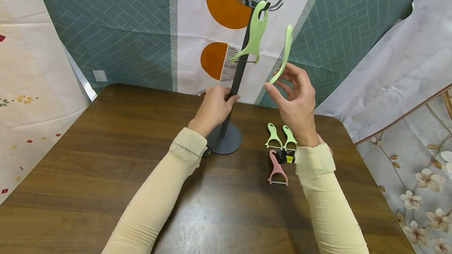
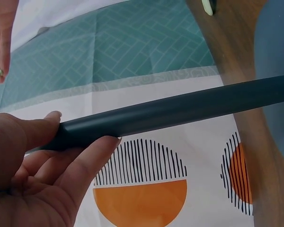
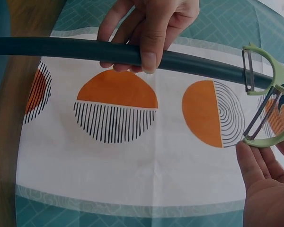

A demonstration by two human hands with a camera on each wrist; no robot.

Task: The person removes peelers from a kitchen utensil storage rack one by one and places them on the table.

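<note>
My left hand (image 1: 214, 107) grips the dark pole (image 1: 240, 69) of a stand partway up; its fingers curl round the pole (image 2: 146, 112) in the left wrist view. A green peeler (image 1: 257, 34) hangs by its handle hole from a hook at the stand's top. To the right of it, my right hand (image 1: 298, 99) pinches a second green peeler (image 1: 287, 50) by its blade end, handle pointing up. In the right wrist view the held peeler (image 3: 279, 137) overlaps the hanging one, and I cannot tell whether they touch.
The stand's round base (image 1: 227, 140) rests on the brown table (image 1: 123, 160). Right of the base lie two green peelers (image 1: 274, 136) and a pink peeler (image 1: 277, 169); another pink piece shows behind my right wrist. A patterned cloth (image 1: 141, 30) hangs behind the table.
</note>
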